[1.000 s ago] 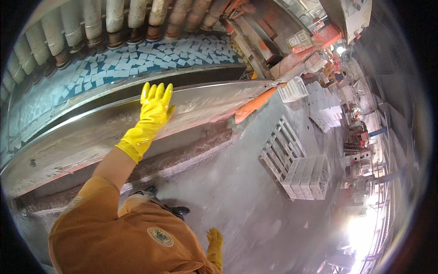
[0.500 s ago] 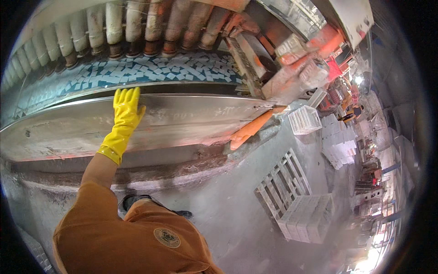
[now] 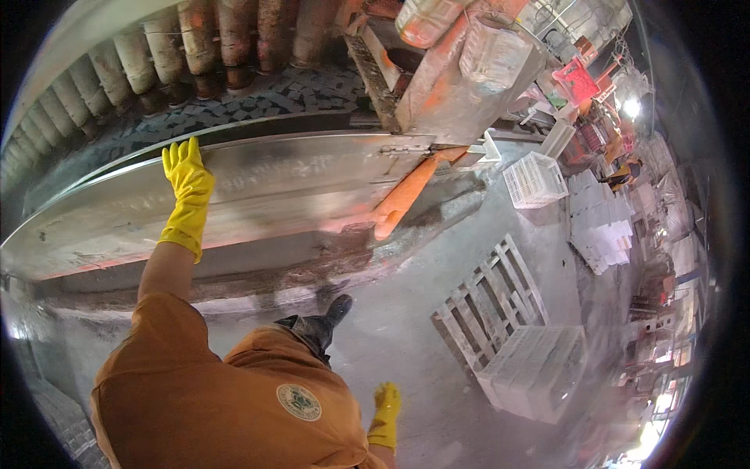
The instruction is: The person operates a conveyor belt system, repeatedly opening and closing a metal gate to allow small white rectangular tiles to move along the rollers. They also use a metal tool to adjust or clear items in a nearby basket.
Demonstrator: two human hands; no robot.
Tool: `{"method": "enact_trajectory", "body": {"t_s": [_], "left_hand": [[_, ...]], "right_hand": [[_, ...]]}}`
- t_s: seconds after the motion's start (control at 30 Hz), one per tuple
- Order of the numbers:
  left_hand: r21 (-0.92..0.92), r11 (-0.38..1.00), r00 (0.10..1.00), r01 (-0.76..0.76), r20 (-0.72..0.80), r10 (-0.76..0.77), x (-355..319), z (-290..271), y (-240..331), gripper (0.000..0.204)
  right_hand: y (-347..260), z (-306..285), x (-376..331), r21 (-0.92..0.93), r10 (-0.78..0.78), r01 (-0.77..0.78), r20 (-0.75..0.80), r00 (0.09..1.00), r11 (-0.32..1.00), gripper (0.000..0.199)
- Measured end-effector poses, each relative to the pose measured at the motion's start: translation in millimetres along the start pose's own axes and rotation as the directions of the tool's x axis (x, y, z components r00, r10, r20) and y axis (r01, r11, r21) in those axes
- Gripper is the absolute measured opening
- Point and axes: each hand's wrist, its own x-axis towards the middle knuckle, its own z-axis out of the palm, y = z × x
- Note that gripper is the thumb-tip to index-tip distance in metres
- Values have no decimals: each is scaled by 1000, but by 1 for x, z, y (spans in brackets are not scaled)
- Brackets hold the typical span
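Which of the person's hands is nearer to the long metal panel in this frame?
Left. The left hand is at the upper edge of the metal panel; the right hand hangs well apart from it, lower in the picture and farther right.

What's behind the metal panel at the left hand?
Scattered small flat pieces, below a row of thick pipes. The metal panel hides whatever lies low behind it; the left hand covers some of its edge.
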Motion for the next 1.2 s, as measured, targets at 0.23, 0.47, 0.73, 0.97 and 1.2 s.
{"method": "enact_trajectory", "body": {"t_s": [0.23,0.47,0.73,0.97,1.2], "left_hand": [[45,995,971,87,-228,-74,-19,47,37,62],[163,980,968,114,-242,-72,-24,46,37,60],[256,947,963,194,-232,-135,-10,32,56,48],[226,875,900,429,-187,-393,-35,37,91,99],[370,894,387,253,808,-444,-175,58,304,70]], "right_hand": [[-27,18,27,-419,365,-321,27,930,849,25],[-133,14,135,-473,410,-403,-93,907,784,31],[-252,76,287,-405,309,-255,73,948,878,37],[-335,198,385,-547,269,-74,287,919,834,35],[-360,131,470,-502,398,-210,304,865,839,26]]}}
